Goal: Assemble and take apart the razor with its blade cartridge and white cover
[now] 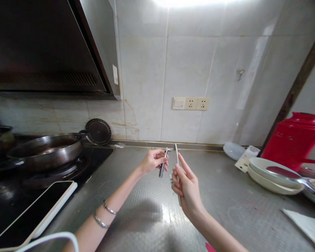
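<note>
At the near left lies a phone (pixel 39 210) with a dark screen, partly over the stove (pixel 5 190), and a white cable (pixel 58 234) curves beside it. At the near right, a white sheet (pixel 306 224) lies on the metal counter (pixel 136 217).

Farther in, above the middle of this counter, are the two hands. The left hand (pixel 154 161) holds what looks like a razor (pixel 162 168), pinched between thumb and fingers, with its head upward. The right hand (pixel 187 183) is closed around the pale handle of a toothbrush (pixel 177 156), which stands nearly upright. Its dark bristles face left, just beside the razor's head; I cannot tell if they touch.

To the right there are stacked bowls (pixel 267 182), and farther a card (pixel 247 159), a small dish (pixel 233 151) and a red thermos (pixel 283 140). On the left, a pan (pixel 60 159) sits on the stove. At the far side, a black disc (pixel 98 132) leans against the tiled wall (pixel 144 70), which carries a socket panel (pixel 191 103).
</note>
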Available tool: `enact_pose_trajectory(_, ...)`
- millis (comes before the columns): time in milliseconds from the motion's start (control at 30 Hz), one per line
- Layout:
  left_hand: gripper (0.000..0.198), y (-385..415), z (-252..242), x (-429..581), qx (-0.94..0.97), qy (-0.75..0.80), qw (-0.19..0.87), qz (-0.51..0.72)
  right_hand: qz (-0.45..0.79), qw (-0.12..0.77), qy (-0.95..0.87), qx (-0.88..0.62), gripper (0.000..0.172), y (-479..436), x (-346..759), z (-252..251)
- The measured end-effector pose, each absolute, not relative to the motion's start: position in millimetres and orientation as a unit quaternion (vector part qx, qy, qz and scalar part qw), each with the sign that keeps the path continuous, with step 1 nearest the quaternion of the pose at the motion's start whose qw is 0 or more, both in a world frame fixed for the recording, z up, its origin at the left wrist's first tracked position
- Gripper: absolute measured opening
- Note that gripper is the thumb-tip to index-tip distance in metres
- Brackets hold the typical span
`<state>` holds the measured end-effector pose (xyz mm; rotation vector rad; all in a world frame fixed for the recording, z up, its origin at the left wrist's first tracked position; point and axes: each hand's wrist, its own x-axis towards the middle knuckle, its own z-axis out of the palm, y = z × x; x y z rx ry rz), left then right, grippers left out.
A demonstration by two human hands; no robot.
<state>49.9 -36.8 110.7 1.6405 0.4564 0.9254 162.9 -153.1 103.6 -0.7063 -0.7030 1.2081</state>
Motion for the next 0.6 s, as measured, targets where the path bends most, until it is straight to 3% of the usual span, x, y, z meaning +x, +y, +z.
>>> enact_pose_trajectory(133,0.031,-41.9,114.3,51.0,0.696,0.195,0.563,0.401,0.569,0.677,-0.338,-0.322,0.062,-154.3,155.6,97.2)
enact_pose_trajectory(333,0.031,-43.0,115.5,50.9,0.691,0.194,0.568,0.404,0.525,0.718,-0.329,-0.318,0.063,-151.5,161.5,104.7)
enact_pose_trajectory(600,0.03,-43.7,116.5,50.7,0.691,0.185,0.57,0.405,0.553,0.693,-0.33,-0.324,0.063,-156.9,154.3,102.6)
